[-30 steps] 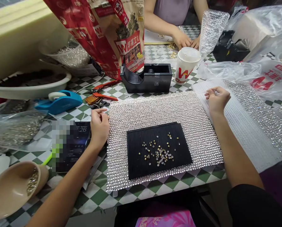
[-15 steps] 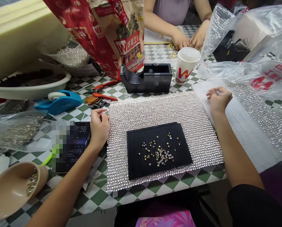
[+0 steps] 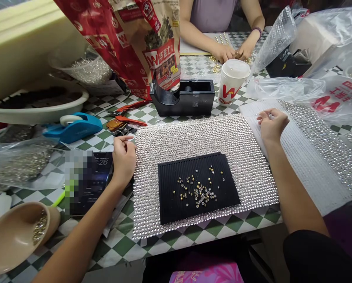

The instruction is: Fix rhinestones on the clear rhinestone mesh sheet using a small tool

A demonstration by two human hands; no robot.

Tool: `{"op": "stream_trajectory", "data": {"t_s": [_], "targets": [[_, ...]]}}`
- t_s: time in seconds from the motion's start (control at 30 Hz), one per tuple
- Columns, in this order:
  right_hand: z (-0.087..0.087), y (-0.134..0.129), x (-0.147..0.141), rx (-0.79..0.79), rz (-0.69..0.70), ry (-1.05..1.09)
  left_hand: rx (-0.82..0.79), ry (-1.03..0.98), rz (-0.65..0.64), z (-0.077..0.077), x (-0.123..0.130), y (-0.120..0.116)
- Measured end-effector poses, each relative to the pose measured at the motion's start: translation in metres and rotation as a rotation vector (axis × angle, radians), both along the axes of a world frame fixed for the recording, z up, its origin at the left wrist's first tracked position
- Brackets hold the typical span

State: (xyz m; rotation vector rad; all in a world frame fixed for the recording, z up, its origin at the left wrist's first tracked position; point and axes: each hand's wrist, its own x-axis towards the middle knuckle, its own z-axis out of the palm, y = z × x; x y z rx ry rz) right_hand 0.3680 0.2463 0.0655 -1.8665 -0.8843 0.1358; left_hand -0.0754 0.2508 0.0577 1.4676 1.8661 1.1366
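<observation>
A sheet covered in rows of clear rhinestones (image 3: 187, 137) lies on the table before me. On it rests a ribbed black tray (image 3: 170, 204) with loose gold and clear stones (image 3: 204, 194) scattered over it. At the sheet's upper left edge is my left hand (image 3: 125, 159), fingers curled and the index finger stretched to the right; anything inside is hidden. My right hand (image 3: 272, 124) is pinched above the sheet's upper right corner, with a faint thin object sticking out to the left, too small to name.
Behind the sheet stand a black tape dispenser (image 3: 183, 98) and a white cup (image 3: 233, 80). A phone (image 3: 98, 181), a blue tape dispenser (image 3: 72, 127), orange-handled pliers (image 3: 130, 120) and a tan bowl (image 3: 13, 236) lie left. Across the table, a person's hands (image 3: 223, 53) handle gold pieces.
My right hand has shifted very slightly left. Across the table, the other person's hands have moved a little. My left hand, the sheet and the tray stay in place.
</observation>
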Motion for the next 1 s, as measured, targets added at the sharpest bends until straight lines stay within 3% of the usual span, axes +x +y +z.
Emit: {"op": "stream_trajectory", "data": {"t_s": [0.13,0.23,0.3,0.4,0.47,0.57,0.63,0.73,0.8,0.87,1.0], "targets": [[0.005,-0.001,-0.003,0.059,-0.003,0.040,-0.001,0.029,-0.009,-0.004,0.000,0.000],[0.016,0.000,-0.008,0.125,0.053,0.208,0.004,0.078,-0.026,-0.002,-0.003,0.003],[0.027,-0.001,-0.010,0.191,0.146,0.398,0.027,0.128,-0.040,0.007,-0.004,0.004],[0.051,-0.012,-0.019,0.238,0.289,0.588,0.113,0.208,-0.068,0.037,0.000,-0.007],[0.067,-0.030,-0.038,0.263,0.347,0.597,0.170,0.237,-0.139,0.059,0.013,-0.030],[0.079,-0.074,-0.093,0.367,0.625,0.647,0.207,0.226,-0.359,0.077,0.052,-0.087],[0.077,-0.109,-0.137,0.337,0.821,0.722,0.219,0.115,-0.526,0.075,0.085,-0.124],[0.062,-0.155,-0.189,0.269,1.023,0.838,0.248,-0.154,-0.550,0.063,0.128,-0.158],[0.051,-0.177,-0.202,0.306,0.964,0.834,0.149,-0.287,-0.536,0.056,0.148,-0.167],[0.045,-0.196,-0.197,0.306,0.870,0.766,0.121,-0.326,-0.634,0.052,0.162,-0.173],[0.038,-0.242,-0.147,0.215,0.672,0.429,0.146,-0.332,-0.874,0.049,0.182,-0.186]]}}
